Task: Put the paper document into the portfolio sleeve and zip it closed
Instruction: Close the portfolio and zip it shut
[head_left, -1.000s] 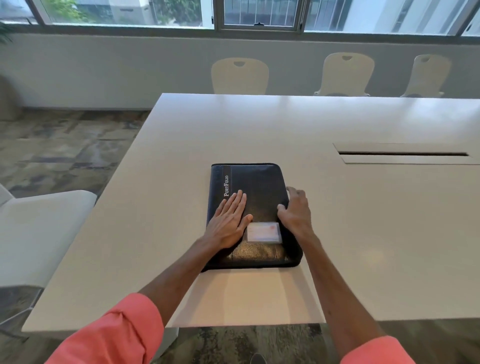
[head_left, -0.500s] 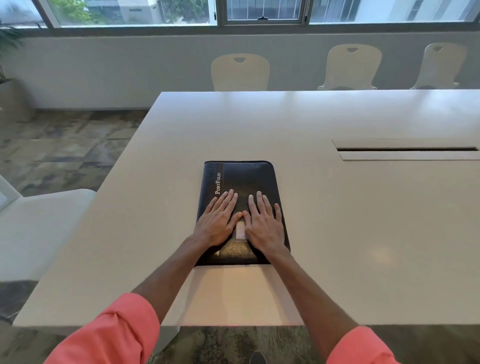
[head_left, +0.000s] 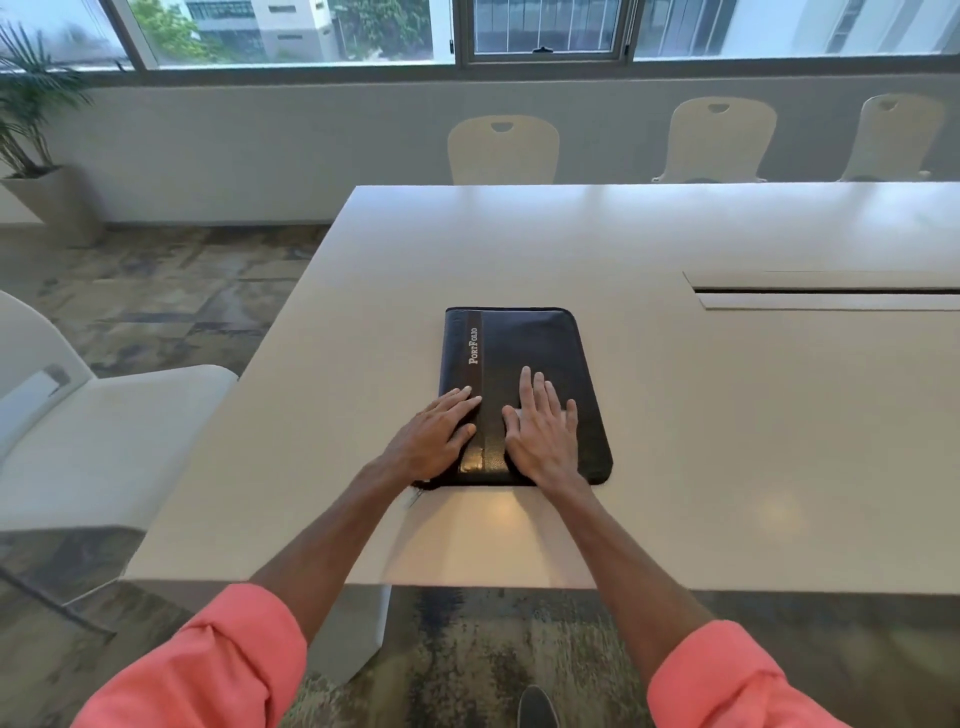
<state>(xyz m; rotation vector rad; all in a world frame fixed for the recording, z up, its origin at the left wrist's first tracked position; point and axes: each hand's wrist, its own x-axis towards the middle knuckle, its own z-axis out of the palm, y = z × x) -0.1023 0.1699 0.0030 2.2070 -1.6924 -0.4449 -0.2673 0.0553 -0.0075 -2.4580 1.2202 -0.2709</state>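
A black leather portfolio (head_left: 524, 353) marked "PortFolio" lies shut and flat on the white table (head_left: 727, 415), near its front edge. My left hand (head_left: 436, 436) rests flat on the portfolio's left near edge, fingers stretched out and partly over the table. My right hand (head_left: 543, 431) lies flat on the cover's right near part, fingers spread, covering the pale card window. A small zip pull (head_left: 414, 498) shows at the near left corner. No paper document is in sight.
A long cable slot (head_left: 826, 291) is cut into the table at the right. Cream chairs (head_left: 503, 150) stand along the far side. A white chair (head_left: 104, 441) sits at my left. A potted plant (head_left: 31, 130) stands far left.
My right hand came off the portfolio's right edge and now lies flat on the cover. My left hand slid left to the portfolio's near left edge. The view shifted.
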